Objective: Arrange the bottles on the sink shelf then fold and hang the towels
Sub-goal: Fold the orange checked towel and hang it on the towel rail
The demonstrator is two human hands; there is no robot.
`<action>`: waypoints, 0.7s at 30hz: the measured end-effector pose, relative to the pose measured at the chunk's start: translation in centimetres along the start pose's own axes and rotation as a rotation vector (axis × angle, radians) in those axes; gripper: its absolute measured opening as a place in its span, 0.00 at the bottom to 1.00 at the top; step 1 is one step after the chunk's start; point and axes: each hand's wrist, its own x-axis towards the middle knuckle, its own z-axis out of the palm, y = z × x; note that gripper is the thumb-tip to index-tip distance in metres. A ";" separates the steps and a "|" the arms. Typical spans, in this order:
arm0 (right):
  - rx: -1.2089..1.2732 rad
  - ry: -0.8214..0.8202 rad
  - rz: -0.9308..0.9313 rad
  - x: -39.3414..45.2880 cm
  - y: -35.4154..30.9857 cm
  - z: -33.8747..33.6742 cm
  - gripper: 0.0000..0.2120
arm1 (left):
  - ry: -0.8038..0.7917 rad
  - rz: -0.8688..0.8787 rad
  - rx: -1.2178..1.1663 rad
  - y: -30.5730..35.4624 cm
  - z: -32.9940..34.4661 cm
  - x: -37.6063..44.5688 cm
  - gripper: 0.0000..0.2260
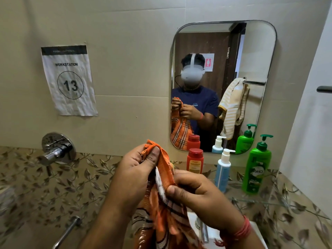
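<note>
While both hands (136,169) pinch its top edge, the orange towel (165,212) hangs lengthwise downward.

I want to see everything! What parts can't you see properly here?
All in the head view:
- Orange towel: its lower end is cut off by the bottom edge.
- Sink tap: mostly hidden behind the right hand and towel.
- Red bottle label: print too small to read.
- Left hand: fingertips buried in the cloth.
</note>
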 end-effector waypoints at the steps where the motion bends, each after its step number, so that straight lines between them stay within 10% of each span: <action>1: -0.150 0.006 -0.036 0.1 -0.1 0.0 0.11 | -0.005 -0.016 -0.023 -0.1 0.0 0.1 0.13; 8: -0.727 0.144 -0.192 -0.2 -1.5 2.5 0.13 | 0.093 -0.102 -0.087 -1.5 0.1 0.8 0.11; 21: 0.177 0.128 -0.140 0.0 -0.4 0.8 0.13 | 0.115 0.201 0.086 -0.1 0.6 0.0 0.10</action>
